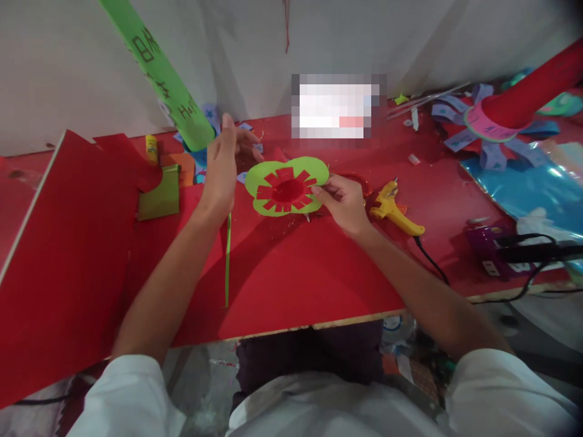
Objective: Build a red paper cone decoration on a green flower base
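A green paper flower [255, 179] with a fringed red paper ring [286, 176] at its centre is held above the table. My right hand [345, 202] pinches its right edge between thumb and fingers. To the left of the flower, my left hand [224, 159] is raised with fingers apart and nothing in it. Just behind that hand leans a tall green paper tube [177, 97] with handwriting on it, its lower end in a blue ring. Whether the left hand touches the tube, I cannot tell.
A yellow glue gun [392, 209] lies right of my right hand, its cord trailing to the table's front edge. Folded red card [68, 255] stands at left near a glue stick [152, 149]. A red tube [537, 91] with purple strips stands at right beside blue plastic packaging [505, 182].
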`<state>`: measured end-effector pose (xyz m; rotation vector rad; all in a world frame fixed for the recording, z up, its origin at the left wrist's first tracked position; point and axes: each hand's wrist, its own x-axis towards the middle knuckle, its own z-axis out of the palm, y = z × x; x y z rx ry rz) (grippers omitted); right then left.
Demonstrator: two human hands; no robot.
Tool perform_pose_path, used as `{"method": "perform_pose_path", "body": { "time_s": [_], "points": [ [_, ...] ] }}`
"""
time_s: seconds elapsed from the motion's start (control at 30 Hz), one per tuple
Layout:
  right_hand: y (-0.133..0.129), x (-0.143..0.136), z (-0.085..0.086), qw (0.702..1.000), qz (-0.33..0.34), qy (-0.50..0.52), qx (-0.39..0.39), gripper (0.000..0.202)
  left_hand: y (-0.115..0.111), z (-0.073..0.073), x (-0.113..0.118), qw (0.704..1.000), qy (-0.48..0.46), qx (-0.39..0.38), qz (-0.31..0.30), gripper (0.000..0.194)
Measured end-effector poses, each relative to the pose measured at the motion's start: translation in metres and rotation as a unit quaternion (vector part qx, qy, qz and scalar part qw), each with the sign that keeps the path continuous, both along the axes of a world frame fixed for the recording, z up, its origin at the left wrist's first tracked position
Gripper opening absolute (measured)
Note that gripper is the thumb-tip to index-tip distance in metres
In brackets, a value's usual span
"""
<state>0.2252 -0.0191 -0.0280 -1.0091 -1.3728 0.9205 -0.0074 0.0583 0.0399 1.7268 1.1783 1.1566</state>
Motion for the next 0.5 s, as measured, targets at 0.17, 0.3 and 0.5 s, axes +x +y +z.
{"method": "perform_pose_path", "body": {
  "time_s": [0.17,0.3,0.5],
  "points": [
    [-0.001,0.0,0.0,1.0,-0.003,0.011,-0.008,0.028,-0.017,0.033,-0.007,0.931,0.275,0.177,-0.166,0.043],
    [0.001,-0.001,-0.004,0.997,0.019,0.066,-0.025,0.031,-0.021,0.038,-0.007,0.891,0.333,0.229,-0.206,0.029],
    [0.002,-0.004,0.005,0.97,0.054,0.208,-0.112,0.041,-0.033,0.05,0.001,0.907,0.224,0.301,-0.19,0.018]
  ]
}}
